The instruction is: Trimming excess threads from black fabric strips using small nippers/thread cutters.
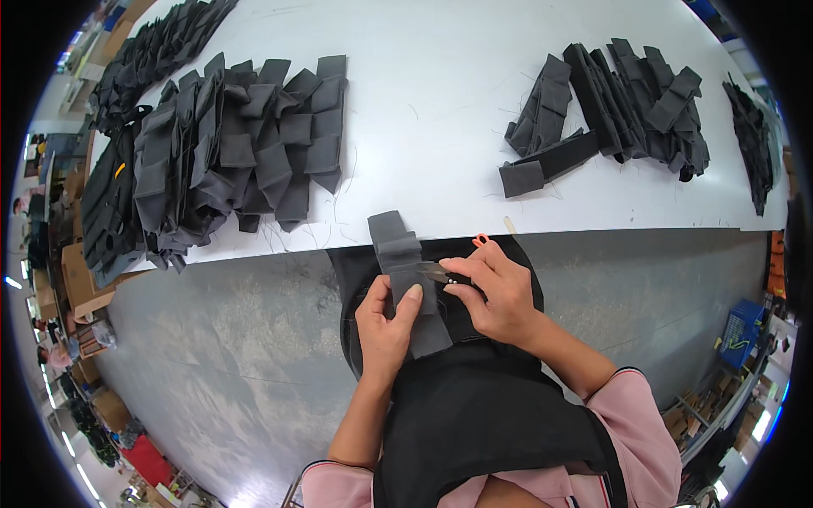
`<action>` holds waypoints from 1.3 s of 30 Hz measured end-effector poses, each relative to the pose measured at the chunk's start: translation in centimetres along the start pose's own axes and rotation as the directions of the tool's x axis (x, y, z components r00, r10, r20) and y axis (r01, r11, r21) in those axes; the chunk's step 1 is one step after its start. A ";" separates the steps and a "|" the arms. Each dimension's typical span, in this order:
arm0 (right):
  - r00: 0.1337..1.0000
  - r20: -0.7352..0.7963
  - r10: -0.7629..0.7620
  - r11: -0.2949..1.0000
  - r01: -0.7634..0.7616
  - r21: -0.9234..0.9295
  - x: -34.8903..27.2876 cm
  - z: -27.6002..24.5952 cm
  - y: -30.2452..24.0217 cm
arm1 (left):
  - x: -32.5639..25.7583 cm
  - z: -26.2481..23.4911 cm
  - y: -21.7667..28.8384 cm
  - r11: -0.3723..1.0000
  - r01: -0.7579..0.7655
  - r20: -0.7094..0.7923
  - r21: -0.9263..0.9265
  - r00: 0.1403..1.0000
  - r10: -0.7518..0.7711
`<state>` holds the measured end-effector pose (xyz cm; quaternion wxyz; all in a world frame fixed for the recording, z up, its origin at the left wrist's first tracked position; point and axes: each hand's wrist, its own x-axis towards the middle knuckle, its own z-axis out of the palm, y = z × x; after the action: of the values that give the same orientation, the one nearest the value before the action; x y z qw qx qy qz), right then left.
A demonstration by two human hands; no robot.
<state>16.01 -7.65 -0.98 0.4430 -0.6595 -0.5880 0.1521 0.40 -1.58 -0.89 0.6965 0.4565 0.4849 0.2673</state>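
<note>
The left hand [384,332] pinched a dark-grey fabric strip [403,282]; the right hand [501,296], grip closed, held black-handled metal snips [434,272].

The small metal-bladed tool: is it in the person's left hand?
No, the right hand holds the tool, while the left hand holds the grey fabric strip.

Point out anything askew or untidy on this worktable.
Loose threads lie scattered on the white tabletop, like stray trimmings. One dark strip lies slantwise at the near left of the right-hand pile, out of line with most strips there.
</note>
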 end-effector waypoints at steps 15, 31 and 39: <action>0.893 0.232 0.387 0.838 -0.445 0.315 -0.3 -0.7 0.5 | 0.6 -0.1 -0.6 0.991 0.080 -0.009 -0.103 0.997 -0.081; 0.526 0.624 0.578 0.011 -0.769 0.639 1.1 3.8 1.7 | 0.7 -1.6 -1.9 0.990 0.132 0.187 -0.053 0.975 -0.120; 0.859 0.165 0.484 0.831 -0.511 0.219 -2.9 -0.6 -1.1 | 1.7 -0.9 -2.0 0.977 0.145 -0.061 -0.154 0.986 -0.156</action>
<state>14.97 -10.62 -0.80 0.4383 -0.7185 -0.3933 0.3701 0.12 -0.72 -3.57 0.7288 0.3551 0.5218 0.2654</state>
